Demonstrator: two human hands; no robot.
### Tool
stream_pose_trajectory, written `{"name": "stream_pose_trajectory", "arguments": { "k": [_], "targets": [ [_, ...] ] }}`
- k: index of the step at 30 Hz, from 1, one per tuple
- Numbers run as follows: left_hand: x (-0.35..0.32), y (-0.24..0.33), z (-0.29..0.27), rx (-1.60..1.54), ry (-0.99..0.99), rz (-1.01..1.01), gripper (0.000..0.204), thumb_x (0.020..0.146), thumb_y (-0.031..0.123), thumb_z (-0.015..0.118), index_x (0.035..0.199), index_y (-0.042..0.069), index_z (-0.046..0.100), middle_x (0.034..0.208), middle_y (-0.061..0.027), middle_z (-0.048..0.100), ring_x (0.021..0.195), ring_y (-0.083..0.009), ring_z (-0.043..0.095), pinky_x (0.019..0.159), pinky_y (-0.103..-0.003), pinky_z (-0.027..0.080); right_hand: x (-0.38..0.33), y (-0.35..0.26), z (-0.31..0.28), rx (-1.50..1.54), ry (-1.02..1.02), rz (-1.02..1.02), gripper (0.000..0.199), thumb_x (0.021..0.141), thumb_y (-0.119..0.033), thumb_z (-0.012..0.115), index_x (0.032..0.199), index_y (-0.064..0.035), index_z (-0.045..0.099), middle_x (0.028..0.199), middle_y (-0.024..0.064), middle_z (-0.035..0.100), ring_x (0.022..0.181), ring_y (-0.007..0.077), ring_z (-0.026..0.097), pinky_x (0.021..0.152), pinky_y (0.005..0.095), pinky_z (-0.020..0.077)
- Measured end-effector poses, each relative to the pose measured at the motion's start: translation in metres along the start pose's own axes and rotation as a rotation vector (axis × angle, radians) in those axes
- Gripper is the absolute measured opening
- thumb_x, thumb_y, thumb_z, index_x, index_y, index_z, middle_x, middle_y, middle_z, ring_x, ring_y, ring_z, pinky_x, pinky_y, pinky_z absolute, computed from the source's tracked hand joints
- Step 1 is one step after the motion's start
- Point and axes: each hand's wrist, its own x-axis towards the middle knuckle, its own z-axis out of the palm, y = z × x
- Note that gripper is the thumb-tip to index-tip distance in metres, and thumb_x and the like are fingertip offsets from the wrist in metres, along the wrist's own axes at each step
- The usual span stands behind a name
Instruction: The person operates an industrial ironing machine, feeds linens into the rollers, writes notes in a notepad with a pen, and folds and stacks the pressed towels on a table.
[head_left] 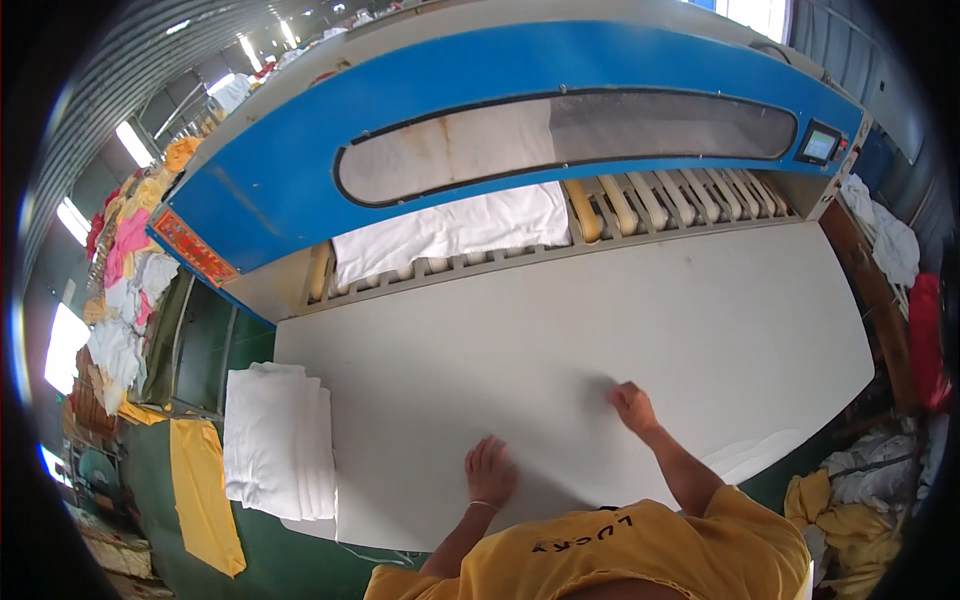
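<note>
My left hand (490, 472) rests low over the near middle of a pale grey table (560, 320), fingers extended and holding nothing. To its right and a little farther off, my right hand (632, 407) is curled closed above the same surface, with no item visible in it. A white cloth (455, 235) lies across the feed belts of the blue ironing machine (270, 190) beyond the table. Through the machine's window more white fabric shows. A stack of folded white cloths (278, 440) sits at the table's left end.
Rumpled white fabric (765, 455) lies at the table's near right edge. Piles of coloured laundry (130, 270) rise at the far left. A yellow cloth (205, 490) hangs beside the stack; yellow and white laundry (840, 510) is heaped at the right. A control screen (820, 145) sits on the machine.
</note>
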Motion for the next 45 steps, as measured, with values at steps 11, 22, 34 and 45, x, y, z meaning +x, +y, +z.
{"name": "stream_pose_trajectory", "arguments": {
  "k": [11, 22, 34, 45],
  "targets": [
    [0.006, -0.001, 0.004, -0.040, -0.052, -0.075, 0.040, 0.075, 0.024, 0.058, 0.112, 0.012, 0.048, 0.125, -0.0098, 0.040, 0.120, -0.0284, 0.033, 0.101, -0.045, 0.022, 0.174, -0.009, 0.014, 0.729, 0.019, 0.414, 0.014, 0.087, -0.015, 0.049, 0.087, -0.0023, 0.056, 0.066, 0.0017, 0.054, 0.058, 0.0101, 0.051, 0.050, 0.0241, 0.0407],
    [0.114, 0.012, -0.021, -0.332, 0.206, 0.003, 0.044, 0.072, 0.009, 0.056, 0.115, 0.007, 0.050, 0.126, -0.0145, 0.040, 0.114, -0.0335, 0.037, 0.093, -0.044, 0.031, 0.334, -0.014, 0.094, 0.428, -0.057, 0.355, 0.021, 0.077, -0.023, 0.060, 0.081, -0.0028, 0.053, 0.050, 0.0032, 0.048, 0.037, 0.0123, 0.044, 0.032, 0.0257, 0.0332],
    [0.099, 0.027, 0.012, -0.452, -0.068, 0.234, 0.039, 0.073, 0.011, 0.057, 0.112, 0.009, 0.053, 0.114, -0.0101, 0.051, 0.108, -0.0278, 0.046, 0.094, -0.041, 0.034, 0.001, -0.062, 0.014, 1.196, -0.296, 0.726, 0.041, 0.090, -0.041, 0.039, 0.090, -0.0026, 0.054, 0.073, 0.0074, 0.056, 0.056, 0.0155, 0.053, 0.048, 0.0256, 0.0402],
    [0.001, 0.005, -0.061, -1.304, 0.662, -0.929, 0.024, 0.088, 0.022, 0.052, 0.100, 0.002, 0.058, 0.084, 0.0020, 0.056, 0.077, -0.0063, 0.049, 0.065, -0.020, 0.041, 0.098, -0.159, 0.040, 1.063, -0.423, 0.275, 0.022, 0.086, -0.012, 0.047, 0.105, -0.0003, 0.051, 0.082, 0.0118, 0.059, 0.069, 0.0183, 0.058, 0.062, 0.0272, 0.0467]
  ]
}}
